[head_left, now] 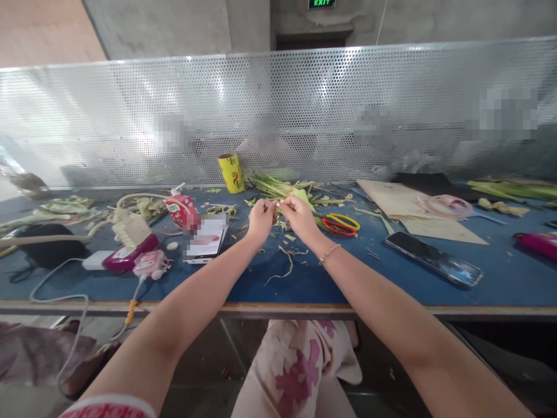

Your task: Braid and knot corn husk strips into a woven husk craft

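Note:
My left hand [261,222] and my right hand [301,218] meet above the blue table, fingertips pinched together. A small pale bit shows between them, too small to name and mostly hidden by the fingers. Just behind the hands lies a bunch of long green leaves [270,187]. Beside my right hand are scissors with red and yellow loop handles [343,225], their blades hidden. Below the hands, a thin curled plant strip [285,270] lies among scraps.
To the left are a phone with a lit screen [208,237], a red carton [180,210], cables and a purple power strip [129,255]. A yellow tube [231,173] stands near the perforated metal screen [296,87]. Rightward lie a dark phone [435,258] and tan sheets [387,200].

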`<state>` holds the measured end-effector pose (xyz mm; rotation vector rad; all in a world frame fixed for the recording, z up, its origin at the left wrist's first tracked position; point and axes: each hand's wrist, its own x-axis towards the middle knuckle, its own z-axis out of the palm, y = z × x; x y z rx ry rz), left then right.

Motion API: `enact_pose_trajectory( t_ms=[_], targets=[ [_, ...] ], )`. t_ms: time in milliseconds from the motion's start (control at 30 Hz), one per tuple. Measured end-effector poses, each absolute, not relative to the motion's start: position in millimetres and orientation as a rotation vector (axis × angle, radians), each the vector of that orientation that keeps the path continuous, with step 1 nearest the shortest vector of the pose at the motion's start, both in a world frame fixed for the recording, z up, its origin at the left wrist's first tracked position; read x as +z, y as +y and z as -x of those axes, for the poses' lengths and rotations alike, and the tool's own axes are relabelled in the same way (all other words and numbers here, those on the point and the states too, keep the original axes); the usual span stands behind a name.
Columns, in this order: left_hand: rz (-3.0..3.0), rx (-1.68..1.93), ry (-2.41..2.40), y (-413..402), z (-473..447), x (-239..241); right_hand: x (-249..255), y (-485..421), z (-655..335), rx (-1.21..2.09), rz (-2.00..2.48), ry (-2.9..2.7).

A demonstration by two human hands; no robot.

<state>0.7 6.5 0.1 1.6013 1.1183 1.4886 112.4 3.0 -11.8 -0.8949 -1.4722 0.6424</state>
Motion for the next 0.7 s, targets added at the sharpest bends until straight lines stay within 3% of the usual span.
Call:
enact_pose_trajectory(
  t_ms=[400, 700],
  targets=[
    [-1.856, 1.499, 1.068, 0.1, -3.1, 0.4, -18.5, 13.7, -117.8, 0.609, 0.924, -1.255],
    [-1.281, 1.361, 0.801, 6.3, 1.8, -1.2, -13.6, 7.0, -123.4, 1.029, 0.872, -1.234]
  ],
)
